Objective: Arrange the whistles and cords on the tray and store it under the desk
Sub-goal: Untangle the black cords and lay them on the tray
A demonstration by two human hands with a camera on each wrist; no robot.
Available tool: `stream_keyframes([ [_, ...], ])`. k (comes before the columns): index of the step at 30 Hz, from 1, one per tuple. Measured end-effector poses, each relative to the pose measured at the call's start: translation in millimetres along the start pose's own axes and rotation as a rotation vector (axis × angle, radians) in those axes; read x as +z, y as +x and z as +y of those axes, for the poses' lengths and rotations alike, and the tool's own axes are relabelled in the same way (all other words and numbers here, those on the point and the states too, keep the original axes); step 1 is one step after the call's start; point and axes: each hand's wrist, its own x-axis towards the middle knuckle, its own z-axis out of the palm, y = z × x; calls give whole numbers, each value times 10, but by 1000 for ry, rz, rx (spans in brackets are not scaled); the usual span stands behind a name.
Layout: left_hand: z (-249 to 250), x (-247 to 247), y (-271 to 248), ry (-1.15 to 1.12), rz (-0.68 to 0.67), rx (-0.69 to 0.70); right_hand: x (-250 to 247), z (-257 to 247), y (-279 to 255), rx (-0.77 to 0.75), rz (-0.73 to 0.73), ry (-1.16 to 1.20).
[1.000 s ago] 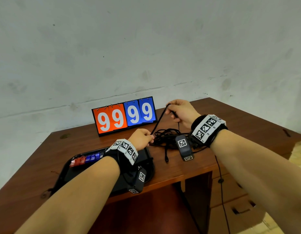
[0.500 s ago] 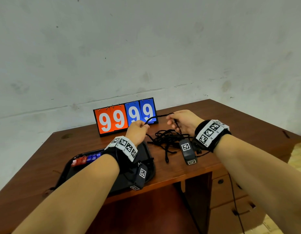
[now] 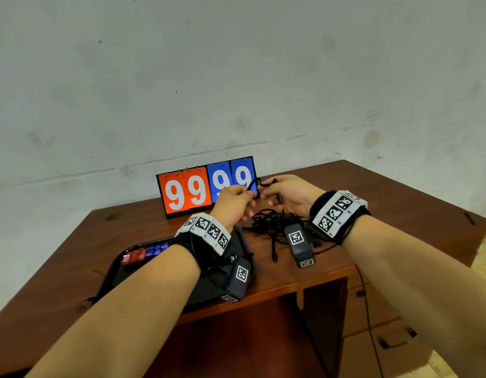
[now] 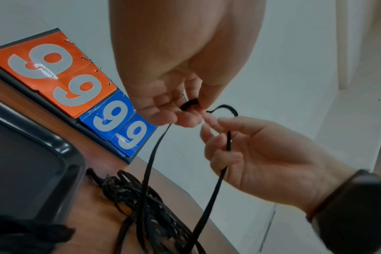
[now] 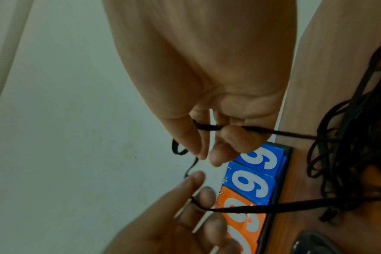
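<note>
Table (image 3: 372, 192) surface: my hands, apart a second ago, now meet at 12 o'clock, left hand (image 3: 232, 204) and right hand (image 3: 288, 196) both pinching one cord (image 4: 150, 163), folding it for the tray (image 3: 111, 279).

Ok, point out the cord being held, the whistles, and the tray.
held cord (image 4: 151, 155), left wrist view, on the strand hanging below the left hand's fingers.
whistles (image 3: 143, 253), head view, on the red and blue row in the tray.
tray (image 4: 61, 149), left wrist view, on its raised corner rim.

A brown wooden desk (image 3: 399, 197) stands against a stained whitish wall (image 3: 236, 77).
</note>
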Motion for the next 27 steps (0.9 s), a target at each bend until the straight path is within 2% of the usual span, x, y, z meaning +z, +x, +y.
stream_keyframes([
  [3,56,-24,-2,-40,32,38,-3,67,-14,24,-61,-74],
  [6,132,-2,-6,-28,36,88,40,107,-6,-17,-179,-196],
  [8,184,12,-15,-22,37,110,95,106,3,-41,-207,-241],
  [17,258,-39,-68,-16,33,165,201,118,72,-136,-125,-225],
  [27,262,-29,-87,-31,48,173,242,97,54,-107,-102,-167],
])
